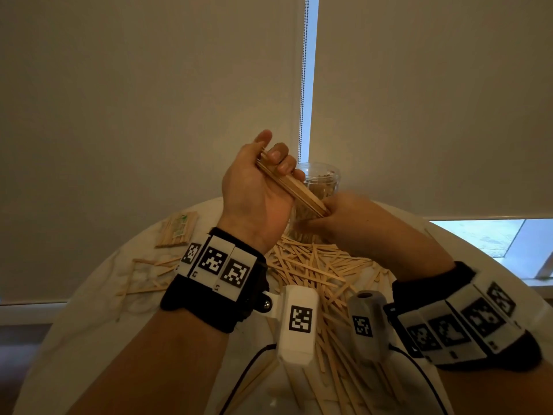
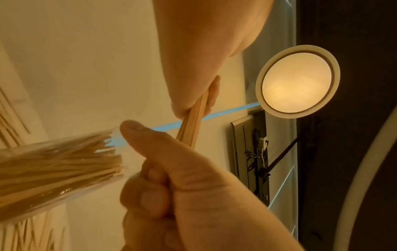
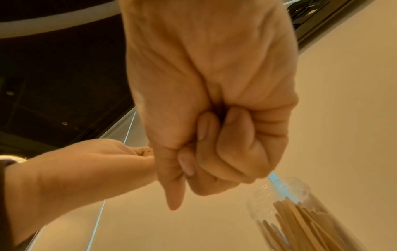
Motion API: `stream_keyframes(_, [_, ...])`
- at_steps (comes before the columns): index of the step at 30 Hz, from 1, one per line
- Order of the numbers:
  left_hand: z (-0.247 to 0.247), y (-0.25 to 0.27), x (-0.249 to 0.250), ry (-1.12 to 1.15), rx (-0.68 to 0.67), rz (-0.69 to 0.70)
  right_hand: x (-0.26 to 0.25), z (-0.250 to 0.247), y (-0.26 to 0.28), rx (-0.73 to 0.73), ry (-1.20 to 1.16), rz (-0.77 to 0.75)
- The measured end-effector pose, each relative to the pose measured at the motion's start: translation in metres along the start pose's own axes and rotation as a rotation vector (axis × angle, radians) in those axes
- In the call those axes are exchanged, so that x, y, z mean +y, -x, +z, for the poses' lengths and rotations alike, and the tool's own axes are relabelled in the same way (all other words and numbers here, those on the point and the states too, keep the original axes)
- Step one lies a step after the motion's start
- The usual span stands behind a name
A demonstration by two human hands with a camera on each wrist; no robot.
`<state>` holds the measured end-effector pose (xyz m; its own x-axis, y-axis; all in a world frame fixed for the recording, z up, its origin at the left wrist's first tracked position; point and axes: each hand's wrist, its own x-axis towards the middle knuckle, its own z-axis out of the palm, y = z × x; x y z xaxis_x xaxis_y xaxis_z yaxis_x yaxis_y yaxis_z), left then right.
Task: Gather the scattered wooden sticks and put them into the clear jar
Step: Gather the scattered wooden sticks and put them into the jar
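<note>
My left hand (image 1: 264, 175) is raised above the table and grips a bundle of wooden sticks (image 1: 291, 187), fingers curled round its upper half. My right hand (image 1: 332, 209) pinches the bundle's lower end, fingers curled tight. In the left wrist view the bundle (image 2: 192, 126) runs from my left hand (image 2: 163, 163) up into the right hand (image 2: 199, 71). The clear jar (image 1: 324, 179) stands just behind both hands, partly hidden, with several sticks in it. Many loose sticks (image 1: 311, 265) lie scattered on the table below. The right wrist view shows my right hand (image 3: 206, 141) and the jar (image 3: 300, 215).
A wrapped pack of sticks (image 1: 178, 229) lies at the back left of the round white table (image 1: 98, 295). More loose sticks (image 1: 149, 274) lie left of my left wrist. A drawn roller blind hangs right behind the table.
</note>
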<state>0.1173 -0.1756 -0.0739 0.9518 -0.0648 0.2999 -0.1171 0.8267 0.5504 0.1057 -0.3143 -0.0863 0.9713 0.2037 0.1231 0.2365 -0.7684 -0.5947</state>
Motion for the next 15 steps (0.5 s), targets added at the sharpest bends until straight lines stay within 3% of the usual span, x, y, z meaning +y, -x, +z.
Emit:
stream_keyframes(6, [0.0004, 0.0018, -0.0012, 0.060, -0.048, -0.058, 0.0023, -0.0038, -0.0022, 0.095, 0.042, 0.020])
stream_keyframes(10, [-0.0009, 0.0009, -0.0062, -0.077, 0.004, -0.099, 0.0042, -0.0058, -0.0014, 0.063, 0.141, 0.037])
stream_keyframes(15, [-0.0017, -0.0001, 0.0012, -0.039, 0.163, 0.072, -0.0025, -0.0044, 0.0018, 0.030, 0.015, -0.109])
